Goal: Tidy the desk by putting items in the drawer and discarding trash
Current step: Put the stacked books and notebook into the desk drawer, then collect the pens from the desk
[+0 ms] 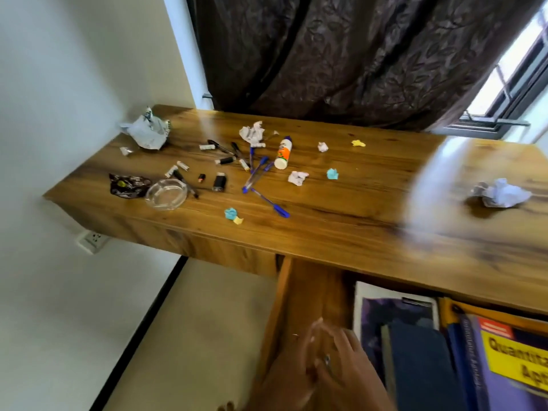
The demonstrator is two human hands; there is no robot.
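At the bottom edge, a hand (335, 363) reaches over the open drawer (308, 295), heavily blurred; its fingers look loosely spread and straight, holding nothing, though the smear makes it hard to say whether this is one hand or two overlapping, or which side it belongs to. The drawer sticks out from under the desk (326, 221), and the frame cuts off its near end. Inside, to the right of the bare wooden floor, lie books (421, 345), among them a yellow-and-purple cover (516, 360) with a partly readable title (the lettering runs off the right edge).

Up on the desk, a pale blurred smear (430, 179) hides part of the surface near the right. Beyond it sits a large crumpled white paper (501, 193). Toward the middle, blue pens (258, 176) lie crossed in a loose heap, a glue stick (283, 152) lies on its side just beside them, and small wads of blue, yellow and white paper are scattered around. Left of the pens are batteries (181, 167), a black lighter (220, 182), a glass ashtray (166, 193) and a dark foil wrapper (127, 185) touching it. Farther back, a crumpled plastic bag (148, 132) rests by the wall, and a dark curtain (341, 54) hangs behind the desk.
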